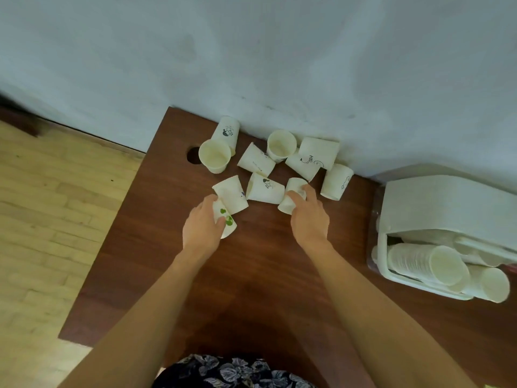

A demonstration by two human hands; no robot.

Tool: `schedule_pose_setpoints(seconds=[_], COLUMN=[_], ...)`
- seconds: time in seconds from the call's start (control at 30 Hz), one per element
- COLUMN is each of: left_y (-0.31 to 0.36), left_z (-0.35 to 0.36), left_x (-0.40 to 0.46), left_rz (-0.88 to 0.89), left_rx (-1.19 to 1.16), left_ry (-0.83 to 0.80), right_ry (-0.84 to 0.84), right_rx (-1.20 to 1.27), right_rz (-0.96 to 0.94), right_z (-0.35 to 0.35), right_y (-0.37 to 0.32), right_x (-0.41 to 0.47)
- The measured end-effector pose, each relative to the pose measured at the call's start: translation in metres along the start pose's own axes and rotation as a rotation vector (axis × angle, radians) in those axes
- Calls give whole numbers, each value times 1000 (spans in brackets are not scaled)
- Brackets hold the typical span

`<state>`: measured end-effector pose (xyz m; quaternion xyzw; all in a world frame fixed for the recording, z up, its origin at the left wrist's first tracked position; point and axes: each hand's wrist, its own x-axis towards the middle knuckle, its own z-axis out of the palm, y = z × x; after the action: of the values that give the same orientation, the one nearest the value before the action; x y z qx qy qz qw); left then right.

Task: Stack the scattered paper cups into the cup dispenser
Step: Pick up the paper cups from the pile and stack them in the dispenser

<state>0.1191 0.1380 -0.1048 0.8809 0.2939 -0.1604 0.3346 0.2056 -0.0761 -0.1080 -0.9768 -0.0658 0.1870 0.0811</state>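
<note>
The brown wooden bench (251,275) runs up against a pale wall (251,51), and most of what matters sits along its far edge. At the right end lies the white cup dispenser (436,203), on its side or tilted, with nested rows of cups (425,261) showing at its open near end; exactly how they seat inside is hard to read. Well apart from it, near the wall, lies the scatter of paper cups: one upright with its mouth showing (281,144), one large cup tipped toward the camera (214,156), several on their sides, such as the one with a printed figure (265,188) and the lettered one (319,152). The step in hand looks like the gathering stage, with both hands taking a cup at once. The left hand (201,228) has its fingers curled round a green-printed cup (226,222) lying at the near left of the cluster, touching another cup just behind it. The right hand (307,217) has thumb and fingers closed around a plain cup (293,196) at the near right, which touches the printed-figure cup beside it. Neither cup appears clear of the bench yet, though that is not certain. The next move likely calls for lifting both free without knocking their neighbours, turning them so mouths face one way, slipping one inside the other, then carrying the nested pair rightward to the dispenser's open end.
</note>
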Motion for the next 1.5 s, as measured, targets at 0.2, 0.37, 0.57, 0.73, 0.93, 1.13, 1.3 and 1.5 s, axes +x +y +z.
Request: schedule_pose_setpoints(seconds=[0.2, 0.37, 0.57, 0.73, 0.93, 1.13, 1.3, 1.5], left_y=[18, 41, 74, 106, 161, 234, 282, 320], left_z=[-3, -2, 11, 30, 67, 108, 151, 190], left_x=[-33, -65, -107, -152, -204, -252, -272, -277], left_rz=[103, 246, 409, 511, 712, 891, 966, 958], left_rx=[-54, -97, -99, -76, -20, 0, 40, 150], left_ry=[23, 14, 1, -42, -62, -80, -66, -22], right_ry=[154, 285, 328, 395, 486, 599, 661, 673], right_rx=[192, 476, 632, 722, 783, 808, 905, 888], right_rz=[127, 232, 323, 412, 498, 546, 594, 550], right_z=[-13, -35, -44, -57, -76, -94, -108, -131], right_y=[13, 18, 52, 97, 169, 260, 332, 383], right_x=[-31, -82, -146, -195, -244, -269, -258, -229])
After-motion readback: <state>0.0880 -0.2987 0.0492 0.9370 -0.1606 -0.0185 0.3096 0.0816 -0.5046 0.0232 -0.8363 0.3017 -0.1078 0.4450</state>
